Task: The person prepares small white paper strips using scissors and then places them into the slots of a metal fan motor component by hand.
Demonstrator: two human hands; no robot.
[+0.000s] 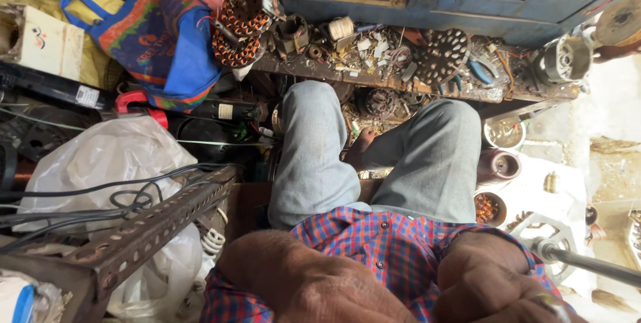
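We look down at our own lap. Our left hand [314, 283] is low in the picture, close to the camera, resting against our checked shirt [380, 243]. We see only the back of it, so we cannot tell if the fingers are curled or loose, and we cannot see anything in it. Our right hand [494, 283] is beside it, low on the right, and its fingers are curled in like a fist. A grey metal rod [587, 263] sticks out just to the right of that hand, but we cannot tell if the hand holds it. Our knees in grey trousers [314, 156] point up the picture, with a bare foot [360, 149] between them. Past the knees is a messy workbench [374, 79] covered with small parts, and a round coil of copper wire [237, 29] sits at its left end. A blue bag [167, 43] and a white plastic bag [107, 163] lie on the left, near a rusty metal bar with holes [153, 229].
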